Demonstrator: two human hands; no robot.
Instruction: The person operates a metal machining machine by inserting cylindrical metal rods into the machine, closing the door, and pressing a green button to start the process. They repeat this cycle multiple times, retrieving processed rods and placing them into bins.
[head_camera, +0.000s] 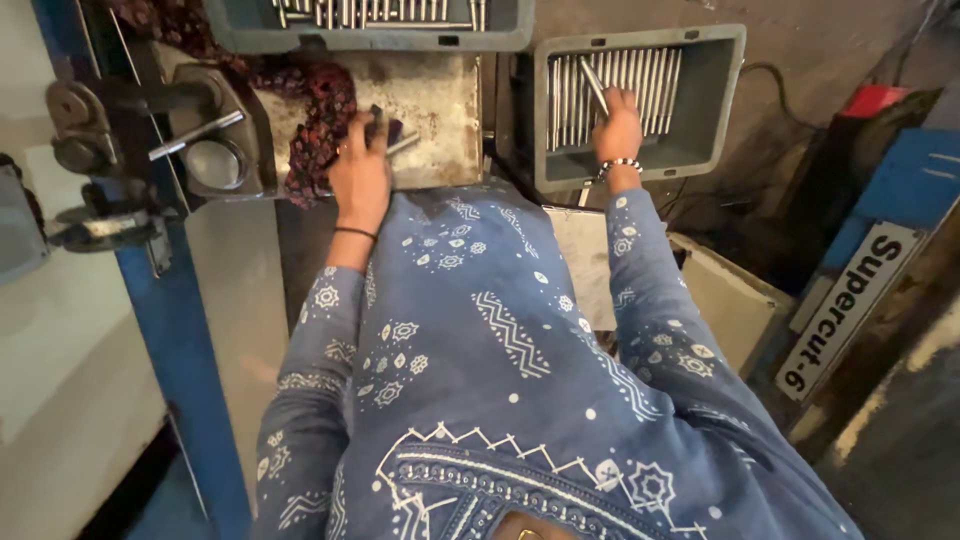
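Observation:
My left hand (360, 165) rests on a worn metal plate (435, 105), its fingers closed around a short metal rod (402, 143) next to a dark red patterned cloth (318, 120). My right hand (617, 125) reaches into a grey plastic bin (720, 95) filled with several metal rods lying side by side. It grips one rod (592, 82) that is tilted up out of the row. A beaded bracelet sits on the right wrist, a dark band on the left.
A second grey bin of rods (370, 30) stands at the top edge. A blue machine frame (165, 300) with metal fittings and a round silver part (215, 165) runs down the left. A blue panel with a white label (850, 300) stands at the right.

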